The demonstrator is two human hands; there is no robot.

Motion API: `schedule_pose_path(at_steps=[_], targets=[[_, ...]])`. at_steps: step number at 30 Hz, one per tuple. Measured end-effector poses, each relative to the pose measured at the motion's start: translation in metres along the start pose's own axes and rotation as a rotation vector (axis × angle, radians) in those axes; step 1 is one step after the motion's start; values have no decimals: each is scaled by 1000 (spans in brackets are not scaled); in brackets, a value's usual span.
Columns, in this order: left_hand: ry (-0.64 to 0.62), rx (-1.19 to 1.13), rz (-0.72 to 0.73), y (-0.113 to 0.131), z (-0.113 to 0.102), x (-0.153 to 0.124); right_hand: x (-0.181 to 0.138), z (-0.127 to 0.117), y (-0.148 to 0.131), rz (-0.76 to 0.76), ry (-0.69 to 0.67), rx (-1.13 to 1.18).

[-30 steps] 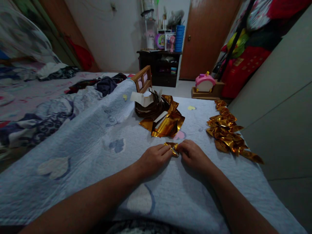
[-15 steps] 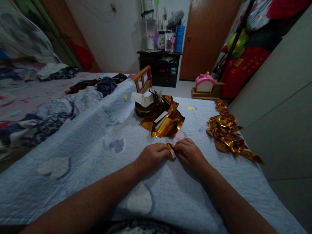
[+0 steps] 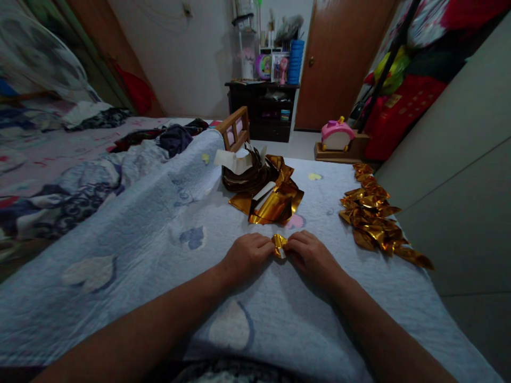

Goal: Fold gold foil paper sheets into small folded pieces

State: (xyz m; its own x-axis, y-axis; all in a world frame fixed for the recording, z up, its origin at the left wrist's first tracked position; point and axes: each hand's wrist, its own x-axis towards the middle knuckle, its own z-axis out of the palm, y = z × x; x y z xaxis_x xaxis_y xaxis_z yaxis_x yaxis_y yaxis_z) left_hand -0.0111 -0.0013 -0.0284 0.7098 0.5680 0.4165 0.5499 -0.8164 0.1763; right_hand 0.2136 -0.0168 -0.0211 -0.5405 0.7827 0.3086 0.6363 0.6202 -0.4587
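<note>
The left hand (image 3: 246, 254) and the right hand (image 3: 310, 255) meet at the middle of a pale blue quilt (image 3: 151, 239), their fingertips pinching a small folded piece of gold foil paper (image 3: 279, 245) from either side, low against the fabric. Just beyond lies a loose stack of gold foil sheets (image 3: 275, 202) beside a dark bundle of paper (image 3: 247, 175). A row of finished gold folds (image 3: 375, 218) lies well apart along the quilt's right edge.
</note>
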Motion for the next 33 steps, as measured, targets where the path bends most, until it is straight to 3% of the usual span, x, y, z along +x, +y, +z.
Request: schedule_pose_path(at_steps=[6, 18, 22, 26, 33], targets=[[32, 47, 3, 0, -2, -1, -2, 1, 1, 1, 8, -1], [25, -182, -277, -4, -6, -1, -2, 1, 1, 15, 1, -11], [17, -141, -173, -5, -5, -1, -1, 1, 0, 16, -11, -19], [-8, 59, -31, -3, -3, -2, -1, 1, -2, 21, -26, -34], [-54, 171, 34, 1, -3, -3, -1, 1, -1, -5, -30, -51]])
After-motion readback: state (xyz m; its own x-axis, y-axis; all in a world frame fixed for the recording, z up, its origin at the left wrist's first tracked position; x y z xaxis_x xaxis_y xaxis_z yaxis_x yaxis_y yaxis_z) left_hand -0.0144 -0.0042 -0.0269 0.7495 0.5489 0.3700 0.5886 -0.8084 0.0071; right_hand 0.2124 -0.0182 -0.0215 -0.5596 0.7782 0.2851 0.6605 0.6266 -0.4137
